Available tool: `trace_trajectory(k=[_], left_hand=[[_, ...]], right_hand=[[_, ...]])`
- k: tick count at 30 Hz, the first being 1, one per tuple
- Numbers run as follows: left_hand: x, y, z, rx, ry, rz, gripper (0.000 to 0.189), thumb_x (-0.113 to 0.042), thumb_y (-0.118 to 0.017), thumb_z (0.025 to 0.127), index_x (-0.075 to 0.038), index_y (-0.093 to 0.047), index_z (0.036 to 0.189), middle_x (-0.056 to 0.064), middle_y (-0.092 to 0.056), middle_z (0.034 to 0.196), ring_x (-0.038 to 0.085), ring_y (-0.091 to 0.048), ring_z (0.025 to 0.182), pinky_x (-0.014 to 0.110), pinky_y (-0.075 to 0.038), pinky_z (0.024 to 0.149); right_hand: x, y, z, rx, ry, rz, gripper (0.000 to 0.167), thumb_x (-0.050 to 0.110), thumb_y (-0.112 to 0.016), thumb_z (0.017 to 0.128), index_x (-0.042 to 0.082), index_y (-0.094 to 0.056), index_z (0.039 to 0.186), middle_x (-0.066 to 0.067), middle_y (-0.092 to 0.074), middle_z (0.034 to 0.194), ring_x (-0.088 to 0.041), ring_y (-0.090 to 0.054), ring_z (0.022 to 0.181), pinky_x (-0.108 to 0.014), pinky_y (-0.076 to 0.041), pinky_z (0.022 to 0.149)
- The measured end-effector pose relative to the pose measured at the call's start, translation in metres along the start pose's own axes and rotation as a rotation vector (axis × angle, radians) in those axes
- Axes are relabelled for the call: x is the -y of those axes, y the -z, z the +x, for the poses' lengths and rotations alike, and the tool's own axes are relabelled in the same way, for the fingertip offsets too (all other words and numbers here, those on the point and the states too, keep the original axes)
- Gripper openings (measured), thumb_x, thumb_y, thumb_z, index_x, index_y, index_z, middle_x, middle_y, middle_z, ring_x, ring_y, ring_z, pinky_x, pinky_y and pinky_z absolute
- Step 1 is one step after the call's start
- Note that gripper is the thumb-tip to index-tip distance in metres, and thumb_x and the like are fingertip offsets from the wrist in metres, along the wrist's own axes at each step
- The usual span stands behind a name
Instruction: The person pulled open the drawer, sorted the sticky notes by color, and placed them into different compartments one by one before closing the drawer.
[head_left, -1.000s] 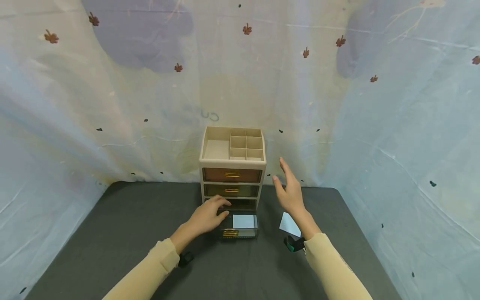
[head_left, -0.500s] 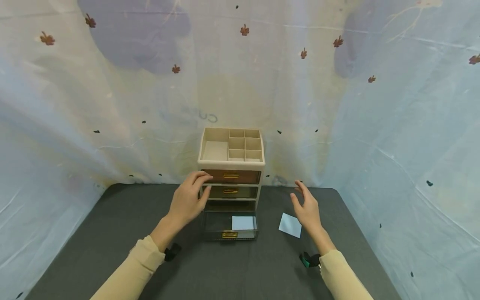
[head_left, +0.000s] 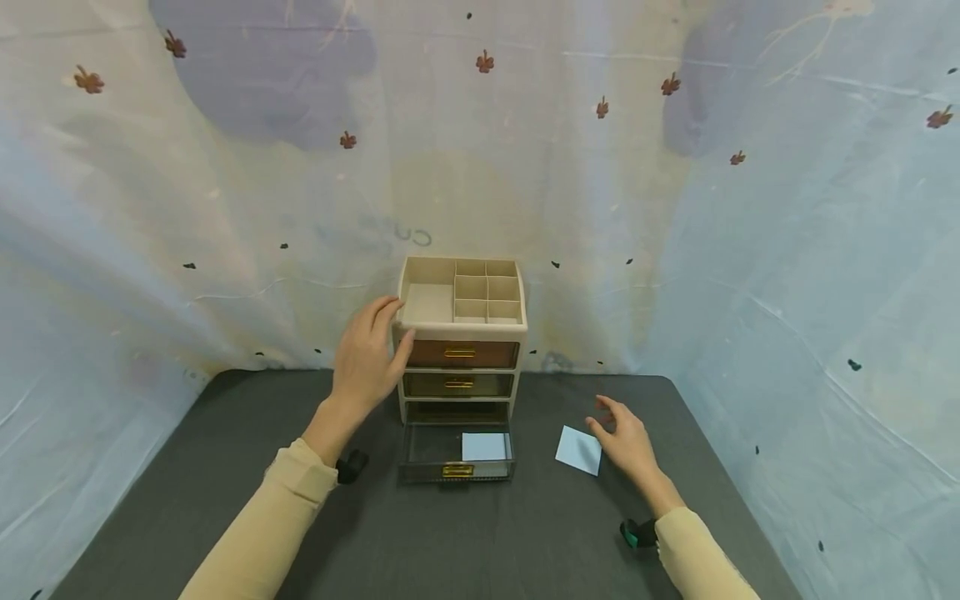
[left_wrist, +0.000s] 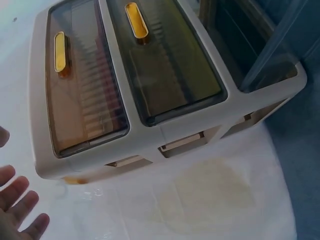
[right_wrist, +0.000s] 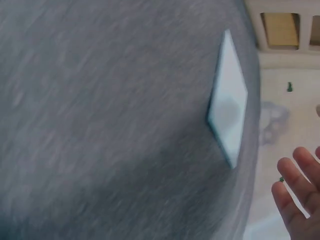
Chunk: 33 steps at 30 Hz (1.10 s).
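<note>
A cream desktop drawer organizer point(head_left: 461, 331) stands at the back of the table. Its upper two drawers are pushed in, and the clear bottom drawer point(head_left: 431, 450) is pulled out with a light blue pad of paper point(head_left: 484, 447) inside on the right. My left hand point(head_left: 365, 354), fingers relaxed and holding nothing, is at the organizer's upper left side; the left wrist view shows its fingers point(left_wrist: 22, 200) spread beside the top corner. Over the right part of the table, my right hand point(head_left: 624, 437) hovers with loosely bent fingers beside a light blue square sticky note pad point(right_wrist: 230, 102).
The dark cloth-covered table point(head_left: 480, 542) stretches around the organizer. A patterned pale curtain point(head_left: 465, 183) hangs right behind it and along both sides. The organizer's top tray point(head_left: 429, 302) has several compartments.
My left hand has moved up and left from the bottom drawer to the organizer's upper side. My right hand has come down and to the right, near the blue pad on the table.
</note>
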<state>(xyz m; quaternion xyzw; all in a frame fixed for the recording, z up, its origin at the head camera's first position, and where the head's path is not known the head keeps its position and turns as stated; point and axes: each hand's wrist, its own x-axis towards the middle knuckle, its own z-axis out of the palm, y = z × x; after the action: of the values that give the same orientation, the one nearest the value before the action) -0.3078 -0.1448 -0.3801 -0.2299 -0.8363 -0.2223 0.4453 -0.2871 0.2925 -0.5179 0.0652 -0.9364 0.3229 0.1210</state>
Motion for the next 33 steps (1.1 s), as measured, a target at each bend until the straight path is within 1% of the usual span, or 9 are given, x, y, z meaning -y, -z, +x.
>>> trace_trajectory(k=[4, 6, 8, 13, 15, 17, 23, 27, 33], left_hand=[[0.004, -0.004, 0.006, 0.079, 0.043, 0.020, 0.058, -0.027, -0.070, 0.100, 0.008, -0.053, 0.143, 0.026, -0.054, 0.142, 0.044, -0.057, 0.123, 0.058, -0.048, 0.103], [0.006, -0.006, 0.008, 0.131, 0.071, 0.023, 0.064, -0.030, -0.069, 0.101, 0.008, -0.048, 0.148, 0.026, -0.050, 0.147, 0.045, -0.054, 0.129, 0.060, -0.046, 0.106], [0.008, -0.006, 0.011, 0.196, 0.103, 0.025, 0.069, -0.034, -0.067, 0.103, 0.007, -0.042, 0.152, 0.026, -0.044, 0.153, 0.045, -0.049, 0.135, 0.060, -0.042, 0.111], [0.010, -0.004, 0.017, 0.393, 0.190, 0.054, 0.083, -0.048, -0.056, 0.107, 0.005, -0.024, 0.162, 0.025, -0.026, 0.167, 0.044, -0.027, 0.153, 0.061, -0.026, 0.122], [0.011, -0.004, 0.018, 0.457, 0.210, 0.074, 0.086, -0.052, -0.051, 0.107, 0.004, -0.018, 0.164, 0.024, -0.019, 0.170, 0.044, -0.019, 0.156, 0.061, -0.022, 0.124], [0.013, -0.005, 0.019, 0.503, 0.214, 0.089, 0.086, -0.054, -0.048, 0.108, 0.002, -0.015, 0.165, 0.023, -0.015, 0.171, 0.043, -0.015, 0.157, 0.061, -0.020, 0.125], [0.015, -0.005, 0.021, 0.569, 0.218, 0.089, 0.086, -0.055, -0.043, 0.109, 0.000, -0.011, 0.166, 0.019, -0.006, 0.173, 0.041, -0.008, 0.159, 0.063, -0.019, 0.124], [0.014, -0.005, 0.021, 0.588, 0.221, 0.093, 0.087, -0.056, -0.041, 0.109, 0.002, -0.009, 0.166, 0.021, -0.006, 0.173, 0.042, -0.008, 0.159, 0.062, -0.019, 0.125], [0.015, -0.005, 0.022, 0.605, 0.217, 0.113, 0.087, -0.056, -0.041, 0.109, 0.003, -0.010, 0.165, 0.022, -0.007, 0.173, 0.042, -0.009, 0.159, 0.059, -0.018, 0.126]], right_hand=[[-0.009, 0.000, -0.002, 0.079, -0.005, -0.057, 0.057, 0.027, -0.071, 0.101, -0.001, -0.054, 0.147, -0.020, -0.062, 0.133, -0.038, -0.066, 0.112, -0.057, -0.055, 0.091], [-0.012, 0.000, -0.001, 0.107, 0.004, -0.085, 0.057, 0.028, -0.073, 0.099, -0.003, -0.057, 0.144, -0.020, -0.063, 0.131, -0.037, -0.066, 0.109, -0.056, -0.055, 0.089], [-0.014, 0.000, 0.001, 0.129, 0.011, -0.110, 0.055, 0.027, -0.075, 0.097, -0.003, -0.060, 0.140, -0.020, -0.064, 0.127, -0.034, -0.066, 0.105, -0.055, -0.055, 0.087], [-0.018, 0.001, 0.003, 0.186, 0.024, -0.153, 0.051, 0.028, -0.079, 0.094, -0.003, -0.065, 0.133, -0.016, -0.066, 0.118, -0.030, -0.065, 0.100, -0.053, -0.055, 0.083], [-0.018, 0.002, 0.003, 0.210, 0.030, -0.161, 0.050, 0.028, -0.079, 0.094, -0.002, -0.066, 0.132, -0.015, -0.066, 0.115, -0.030, -0.066, 0.100, -0.053, -0.056, 0.084], [-0.018, 0.003, 0.003, 0.230, 0.035, -0.168, 0.049, 0.027, -0.080, 0.094, -0.002, -0.067, 0.131, -0.014, -0.066, 0.114, -0.031, -0.066, 0.101, -0.053, -0.056, 0.086], [-0.019, 0.003, 0.005, 0.275, 0.057, -0.194, 0.048, 0.028, -0.082, 0.092, -0.001, -0.069, 0.128, -0.013, -0.065, 0.112, -0.032, -0.066, 0.102, -0.054, -0.055, 0.087], [-0.020, 0.003, 0.007, 0.281, 0.081, -0.206, 0.046, 0.027, -0.083, 0.090, -0.001, -0.071, 0.124, -0.013, -0.064, 0.110, -0.030, -0.065, 0.098, -0.053, -0.055, 0.084], [-0.020, 0.003, 0.008, 0.290, 0.119, -0.214, 0.038, 0.024, -0.083, 0.089, -0.002, -0.074, 0.116, -0.010, -0.062, 0.100, -0.024, -0.061, 0.087, -0.048, -0.053, 0.075]])
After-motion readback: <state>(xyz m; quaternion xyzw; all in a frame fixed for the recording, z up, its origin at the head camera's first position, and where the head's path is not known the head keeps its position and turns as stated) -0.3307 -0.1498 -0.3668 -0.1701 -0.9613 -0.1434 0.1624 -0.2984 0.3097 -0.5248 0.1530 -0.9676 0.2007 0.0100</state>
